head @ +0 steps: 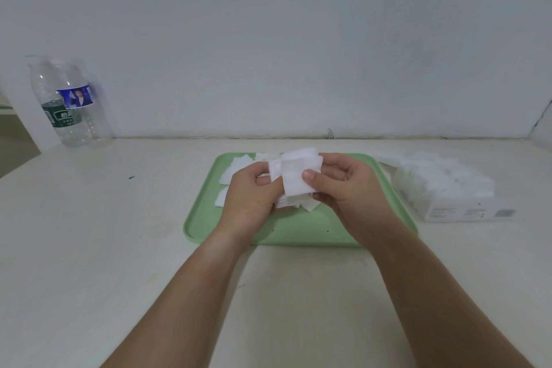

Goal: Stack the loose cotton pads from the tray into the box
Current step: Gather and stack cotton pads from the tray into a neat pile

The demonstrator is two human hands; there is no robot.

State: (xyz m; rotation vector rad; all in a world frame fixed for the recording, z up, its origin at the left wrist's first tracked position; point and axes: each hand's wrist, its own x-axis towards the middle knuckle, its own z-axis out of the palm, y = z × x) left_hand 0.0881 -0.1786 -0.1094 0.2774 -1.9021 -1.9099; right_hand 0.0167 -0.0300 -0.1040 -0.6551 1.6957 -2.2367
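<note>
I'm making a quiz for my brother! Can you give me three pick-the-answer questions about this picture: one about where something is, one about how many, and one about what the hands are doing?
1. Where is the box?
A) right of the tray
B) on the tray
C) on the floor

2. How many clear bottles stand by the wall?
A) one
B) two
C) four

3. What are the left hand and right hand doing?
A) holding cotton pads together
B) resting flat, empty
C) closing a lid

Answers:
1 A, it sits past the tray's right edge.
2 B, two stand together at far left.
3 A, both hands' fingers curl round the white pads.
</note>
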